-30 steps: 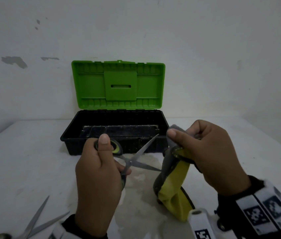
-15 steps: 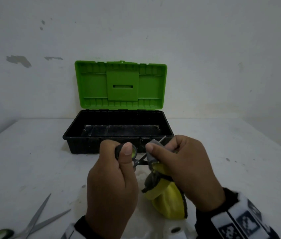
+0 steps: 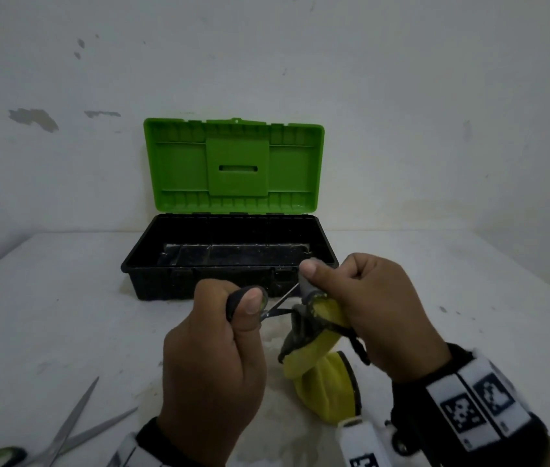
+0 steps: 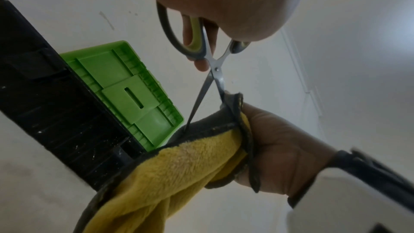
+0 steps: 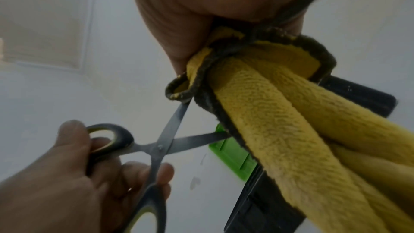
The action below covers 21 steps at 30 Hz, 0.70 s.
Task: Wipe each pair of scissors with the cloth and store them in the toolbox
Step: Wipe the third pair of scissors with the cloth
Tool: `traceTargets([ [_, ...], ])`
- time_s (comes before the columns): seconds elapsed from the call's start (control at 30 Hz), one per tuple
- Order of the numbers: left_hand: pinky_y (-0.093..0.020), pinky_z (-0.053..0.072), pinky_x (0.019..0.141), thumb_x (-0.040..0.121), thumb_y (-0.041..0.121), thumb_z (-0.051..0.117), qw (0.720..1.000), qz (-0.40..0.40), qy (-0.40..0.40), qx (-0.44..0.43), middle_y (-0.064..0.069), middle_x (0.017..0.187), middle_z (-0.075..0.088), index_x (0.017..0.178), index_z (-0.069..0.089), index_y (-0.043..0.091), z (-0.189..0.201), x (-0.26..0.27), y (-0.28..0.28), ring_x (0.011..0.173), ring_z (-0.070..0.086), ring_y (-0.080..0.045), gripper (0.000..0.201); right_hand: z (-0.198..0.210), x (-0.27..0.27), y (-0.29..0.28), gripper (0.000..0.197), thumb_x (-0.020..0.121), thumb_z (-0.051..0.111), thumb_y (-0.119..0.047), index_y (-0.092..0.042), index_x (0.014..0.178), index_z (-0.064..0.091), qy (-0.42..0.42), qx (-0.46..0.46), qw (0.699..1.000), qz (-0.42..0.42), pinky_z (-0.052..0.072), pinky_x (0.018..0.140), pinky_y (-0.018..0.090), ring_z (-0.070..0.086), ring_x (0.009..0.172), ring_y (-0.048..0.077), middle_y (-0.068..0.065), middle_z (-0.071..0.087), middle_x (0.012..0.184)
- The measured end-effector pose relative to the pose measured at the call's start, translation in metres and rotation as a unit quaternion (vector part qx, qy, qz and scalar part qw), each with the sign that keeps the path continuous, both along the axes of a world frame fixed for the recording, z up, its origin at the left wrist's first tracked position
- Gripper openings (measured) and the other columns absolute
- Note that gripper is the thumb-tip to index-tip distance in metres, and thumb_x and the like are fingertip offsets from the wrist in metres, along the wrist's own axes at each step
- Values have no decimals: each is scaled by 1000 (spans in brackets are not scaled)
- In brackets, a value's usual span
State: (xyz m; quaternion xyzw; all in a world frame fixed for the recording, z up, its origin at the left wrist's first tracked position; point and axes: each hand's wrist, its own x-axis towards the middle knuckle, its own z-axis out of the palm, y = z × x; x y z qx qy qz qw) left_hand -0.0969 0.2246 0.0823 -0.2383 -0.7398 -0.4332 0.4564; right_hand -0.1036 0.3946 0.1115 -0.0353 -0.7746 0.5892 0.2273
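The person's left hand (image 3: 211, 358) gripped the handles of the scissors (image 5: 161, 146), thumb on top of one dark loop and fingers curled through the other, holding them just in front of the near wall of the toolbox (image 3: 152, 264). The blades stood spread in a V, their long axis running from that hand rightward and slightly away, points toward the right hand (image 3: 378, 311). That hand was clenched round a bunched yellow cloth (image 4: 179, 164) with a dark border, thumb pressing a fold of it over one blade, so that blade vanished into the fabric while the other blade's tip touched the cloth edge lower down. The rest of the cloth hung down to the white table (image 3: 469, 298). Wiping looked to be under way, and the next stroke would depend on drawing cloth and blade apart along that blade's length; with the edges open, the right hand's fingers sat close to bare steel, which seemed the risk. Beyond the hands the toolbox lay with its green lid (image 3: 233, 163) propped open against the wall, nothing standing between it and the scissors; I could not tell whether anything lay inside. A second pair of scissors (image 3: 64, 433) rested open at the near left, nearer the left hand.
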Motion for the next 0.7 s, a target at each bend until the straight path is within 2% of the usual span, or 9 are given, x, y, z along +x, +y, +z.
traceTargets([
  [0.07, -18, 44, 50, 103, 44, 27, 1000, -2, -5, 7, 3, 54, 56, 87, 42, 21, 0, -2, 0, 66, 55, -13, 32, -1, 0, -1, 44, 69, 83, -44, -15, 54, 53, 8, -1, 1000, 4, 44, 50, 25, 51, 46, 11, 0, 54, 50],
  [0.17, -1, 41, 52, 103, 44, 26, 1000, -11, -17, 11, 7, 57, 57, 88, 43, 18, 2, -3, -2, 71, 56, -3, 35, -4, 6, -11, 43, 68, 82, -46, -20, 52, 52, -9, 20, 999, 37, 45, 49, 26, 51, 46, 12, -1, 54, 49],
  [0.3, -6, 45, 50, 102, 48, 27, 998, -27, -47, 23, 3, 56, 61, 87, 43, 20, -1, -5, -1, 70, 61, -6, 36, -2, -5, 1, 45, 70, 82, -45, -16, 53, 51, -6, 9, 1000, -3, 42, 47, 24, 48, 43, 9, -3, 51, 47],
  [0.4, 2, 40, 50, 103, 45, 27, 998, -26, -42, 23, 4, 58, 61, 87, 46, 14, 1, -6, -2, 73, 59, 4, 40, -6, -3, -4, 44, 69, 81, -46, -19, 51, 51, -4, 0, 1000, 13, 42, 49, 26, 48, 45, 10, -4, 50, 48],
  [0.47, 6, 37, 51, 103, 43, 27, 999, -25, -34, 17, 5, 58, 59, 85, 48, 10, 3, -5, -3, 76, 55, 9, 42, -7, 0, -9, 43, 69, 80, -47, -20, 51, 51, -12, 1, 1000, 27, 41, 47, 24, 47, 44, 9, -5, 50, 47],
  [0.6, 0, 39, 50, 103, 46, 27, 999, -16, -34, 13, 4, 54, 57, 87, 43, 19, 2, -5, -1, 69, 57, -2, 35, -4, -8, 0, 46, 71, 81, -44, -15, 53, 51, -6, -14, 1000, -7, 38, 44, 21, 44, 40, 7, -3, 49, 46],
  [0.7, 4, 37, 51, 103, 45, 27, 999, -12, -33, 19, 5, 56, 58, 87, 44, 17, 2, -7, -1, 71, 57, 2, 36, -7, -4, -5, 45, 71, 81, -45, -17, 52, 51, -4, -10, 1000, 13, 41, 45, 24, 46, 42, 9, -4, 50, 47],
])
